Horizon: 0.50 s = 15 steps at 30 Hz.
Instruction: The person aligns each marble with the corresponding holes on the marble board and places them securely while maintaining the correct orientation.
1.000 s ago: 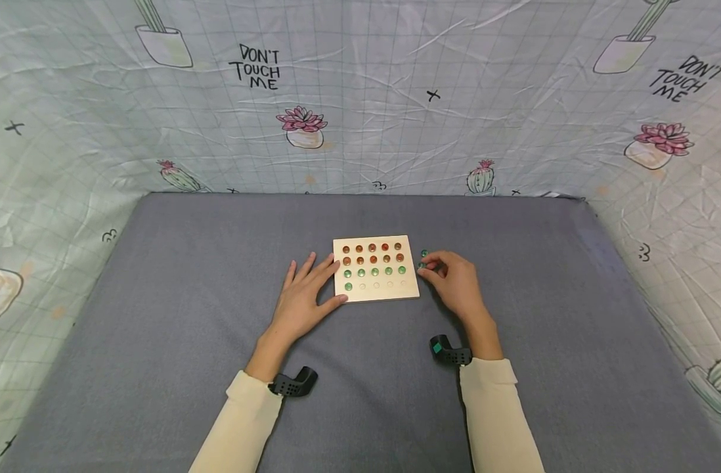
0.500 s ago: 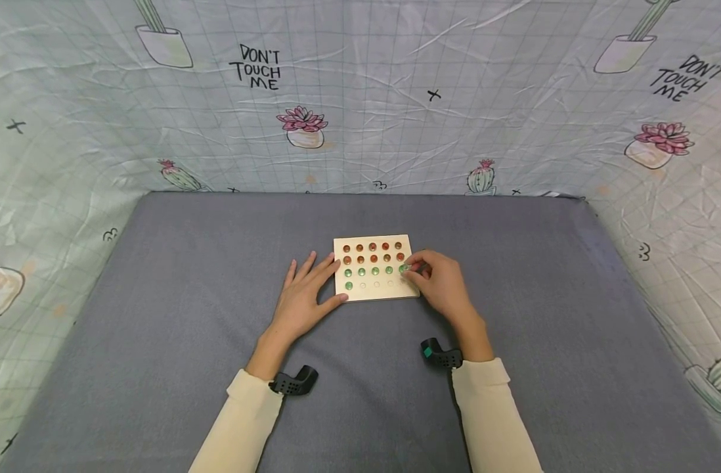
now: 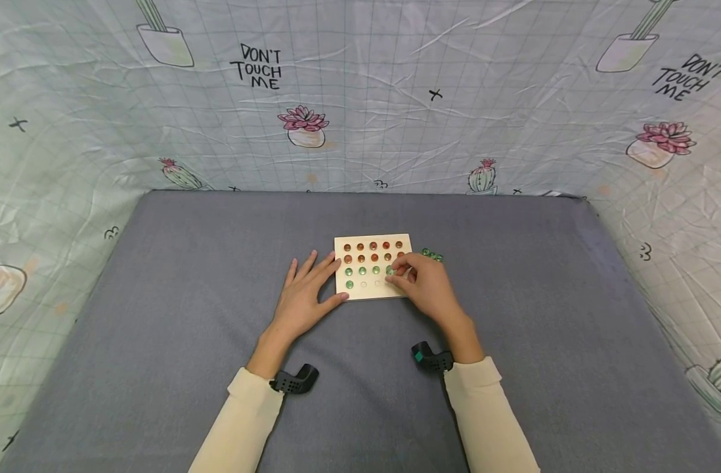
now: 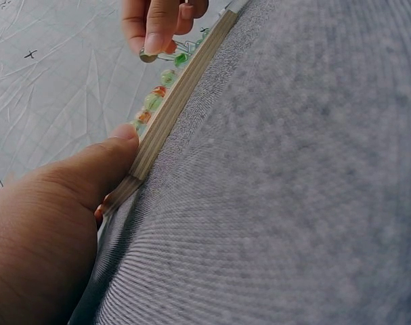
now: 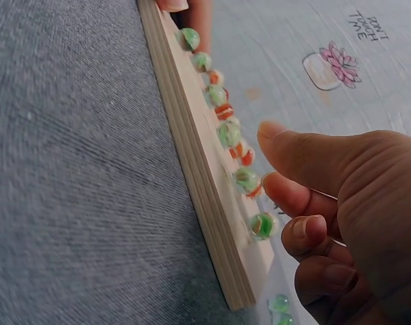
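Observation:
A pale wooden board (image 3: 366,294) lies on the grey cloth in the head view, with rows of orange-red marbles (image 3: 373,246) at the back and green marbles (image 3: 362,270) nearer. The front row has one green marble (image 3: 350,284) at its left end and bare round hollows beside it. My left hand (image 3: 301,299) rests at the board's left edge, thumb and fingers spread. Over the board's right part, my right hand (image 3: 428,289) pinches a marble (image 4: 148,57) between thumb and index finger, seen above the board in the left wrist view. In the right wrist view the thumb hides it.
Several loose green marbles (image 3: 433,255) lie on the cloth just right of the board. Grey cloth (image 3: 218,263) covers the table. A printed fabric backdrop (image 3: 360,98) rises behind and at both sides.
My right hand has moved left from the loose marbles to above the board, carrying a marble. The loose marbles are now uncovered. My left hand has stayed in place.

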Each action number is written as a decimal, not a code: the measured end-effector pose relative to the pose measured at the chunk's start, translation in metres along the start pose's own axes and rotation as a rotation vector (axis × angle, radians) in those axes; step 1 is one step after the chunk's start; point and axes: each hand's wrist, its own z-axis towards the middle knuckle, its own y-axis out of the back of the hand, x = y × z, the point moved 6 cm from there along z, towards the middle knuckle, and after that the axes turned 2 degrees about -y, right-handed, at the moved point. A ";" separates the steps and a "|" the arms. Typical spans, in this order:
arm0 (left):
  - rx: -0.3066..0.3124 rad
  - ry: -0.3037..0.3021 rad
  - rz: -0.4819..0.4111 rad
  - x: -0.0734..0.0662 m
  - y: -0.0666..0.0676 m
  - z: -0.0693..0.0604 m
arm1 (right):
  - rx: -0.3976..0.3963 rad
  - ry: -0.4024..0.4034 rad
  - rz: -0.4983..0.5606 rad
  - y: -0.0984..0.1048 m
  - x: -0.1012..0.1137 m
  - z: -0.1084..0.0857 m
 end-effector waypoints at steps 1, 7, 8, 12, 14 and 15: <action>0.001 0.001 0.001 0.000 0.000 0.000 | 0.001 0.002 -0.001 -0.001 0.001 0.000; 0.005 0.004 0.000 0.001 -0.001 0.001 | 0.019 0.023 -0.012 -0.008 0.006 -0.001; 0.005 0.004 0.001 0.001 -0.002 0.001 | 0.023 0.030 -0.013 -0.009 0.007 -0.001; 0.006 0.003 0.003 0.001 -0.002 0.000 | 0.044 0.055 -0.016 -0.015 0.013 -0.003; 0.006 0.002 0.001 0.001 -0.002 0.000 | 0.048 0.069 -0.023 -0.019 0.017 -0.003; 0.006 0.001 -0.001 0.001 -0.002 0.000 | 0.049 0.077 -0.031 -0.021 0.018 -0.003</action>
